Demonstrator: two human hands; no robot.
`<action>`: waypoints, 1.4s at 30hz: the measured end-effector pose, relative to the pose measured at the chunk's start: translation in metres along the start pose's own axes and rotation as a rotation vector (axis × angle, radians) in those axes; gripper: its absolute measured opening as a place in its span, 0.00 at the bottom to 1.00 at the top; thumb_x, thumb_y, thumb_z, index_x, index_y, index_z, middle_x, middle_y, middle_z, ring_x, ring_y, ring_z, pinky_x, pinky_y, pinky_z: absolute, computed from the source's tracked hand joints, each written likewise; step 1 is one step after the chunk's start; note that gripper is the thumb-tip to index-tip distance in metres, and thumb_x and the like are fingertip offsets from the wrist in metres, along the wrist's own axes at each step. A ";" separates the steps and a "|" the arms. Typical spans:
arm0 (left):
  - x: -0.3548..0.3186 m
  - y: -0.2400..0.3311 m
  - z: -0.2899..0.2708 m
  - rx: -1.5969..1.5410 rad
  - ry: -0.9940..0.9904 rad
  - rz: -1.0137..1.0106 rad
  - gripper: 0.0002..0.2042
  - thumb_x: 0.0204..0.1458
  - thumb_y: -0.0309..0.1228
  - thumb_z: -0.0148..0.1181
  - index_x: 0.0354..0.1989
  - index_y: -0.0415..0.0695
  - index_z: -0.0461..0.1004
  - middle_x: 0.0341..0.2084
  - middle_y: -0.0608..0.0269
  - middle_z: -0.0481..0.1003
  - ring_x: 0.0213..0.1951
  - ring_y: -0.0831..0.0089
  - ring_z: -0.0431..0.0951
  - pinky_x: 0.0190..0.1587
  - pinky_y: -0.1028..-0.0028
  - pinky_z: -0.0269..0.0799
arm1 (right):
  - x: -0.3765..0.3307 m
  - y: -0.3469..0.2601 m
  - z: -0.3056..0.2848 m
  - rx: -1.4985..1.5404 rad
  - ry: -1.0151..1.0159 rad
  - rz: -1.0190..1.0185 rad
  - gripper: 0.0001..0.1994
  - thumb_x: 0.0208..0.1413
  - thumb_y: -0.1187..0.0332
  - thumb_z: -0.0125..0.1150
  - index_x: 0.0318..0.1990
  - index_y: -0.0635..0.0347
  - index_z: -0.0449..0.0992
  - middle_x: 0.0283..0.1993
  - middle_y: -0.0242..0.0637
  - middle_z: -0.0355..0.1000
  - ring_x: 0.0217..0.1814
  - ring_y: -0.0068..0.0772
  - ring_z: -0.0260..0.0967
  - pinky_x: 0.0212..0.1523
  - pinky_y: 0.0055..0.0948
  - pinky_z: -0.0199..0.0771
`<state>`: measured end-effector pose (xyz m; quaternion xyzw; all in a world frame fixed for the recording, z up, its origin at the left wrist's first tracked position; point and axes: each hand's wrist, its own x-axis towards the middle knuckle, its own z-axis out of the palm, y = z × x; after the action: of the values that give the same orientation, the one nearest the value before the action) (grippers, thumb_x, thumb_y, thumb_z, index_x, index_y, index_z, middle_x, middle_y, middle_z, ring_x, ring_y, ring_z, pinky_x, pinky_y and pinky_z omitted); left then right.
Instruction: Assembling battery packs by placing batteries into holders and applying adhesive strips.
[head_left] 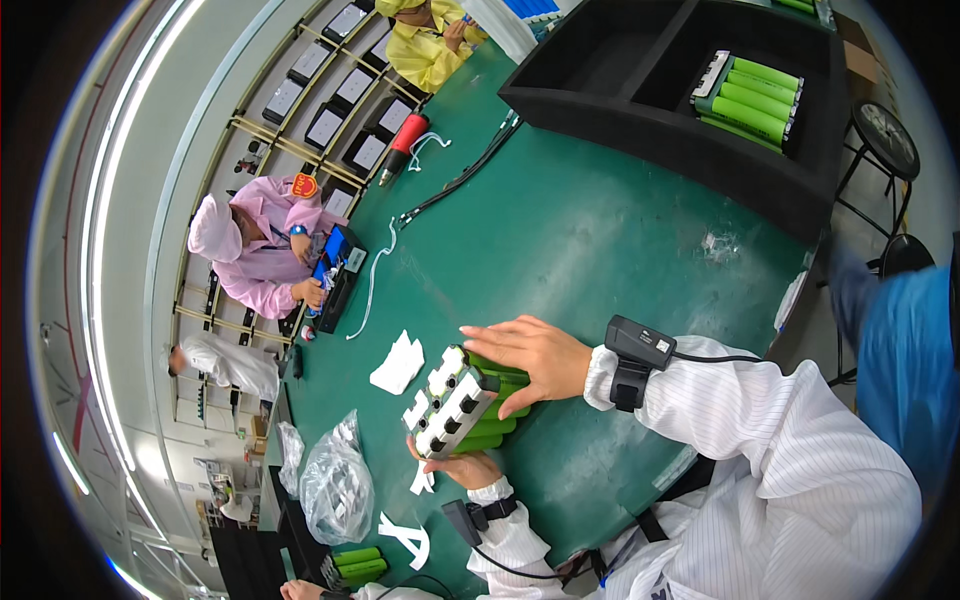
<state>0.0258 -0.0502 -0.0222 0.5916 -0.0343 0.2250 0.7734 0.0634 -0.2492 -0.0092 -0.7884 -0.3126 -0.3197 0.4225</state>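
A battery pack of green cylindrical cells, capped by a white holder with dark round holes, lies on the green table in front of me. My right hand rests flat on top of the green cells, fingers spread toward the white holder. My left hand grips the pack's near lower edge from below, mostly hidden under it. Both wrists carry black strapped devices with cables.
White paper pieces lie beside the pack; a clear plastic bag and more green cells sit lower left. A black tray holds another green pack. A red tool and co-workers in pink and yellow are beyond.
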 end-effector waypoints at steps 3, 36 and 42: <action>0.001 -0.005 -0.012 0.005 -0.095 -0.014 0.40 0.44 0.67 0.32 0.58 0.47 0.49 0.55 0.56 0.56 0.55 0.60 0.58 0.56 0.58 0.54 | 0.001 -0.001 0.004 0.042 0.023 -0.003 0.38 0.41 0.41 0.54 0.53 0.64 0.62 0.63 0.33 0.51 0.56 0.37 0.57 0.54 0.33 0.56; 0.007 0.006 -0.022 -0.469 -0.446 -0.028 0.25 0.56 0.47 0.36 0.57 0.44 0.55 0.54 0.54 0.59 0.55 0.57 0.61 0.55 0.56 0.57 | 0.001 -0.012 0.046 0.946 -0.002 0.564 0.25 0.57 0.51 0.42 0.53 0.60 0.59 0.46 0.47 0.65 0.51 0.38 0.61 0.51 0.31 0.58; 0.007 0.005 -0.026 -0.467 -0.385 -0.047 0.23 0.55 0.46 0.37 0.56 0.46 0.58 0.52 0.57 0.62 0.52 0.58 0.63 0.52 0.57 0.59 | 0.002 -0.015 0.038 1.068 -0.053 0.606 0.29 0.54 0.45 0.43 0.55 0.56 0.58 0.51 0.44 0.62 0.54 0.38 0.57 0.54 0.32 0.55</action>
<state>0.0246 -0.0224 -0.0235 0.4300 -0.2176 0.0768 0.8728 0.0618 -0.2091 -0.0173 -0.5295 -0.2019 0.0353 0.8232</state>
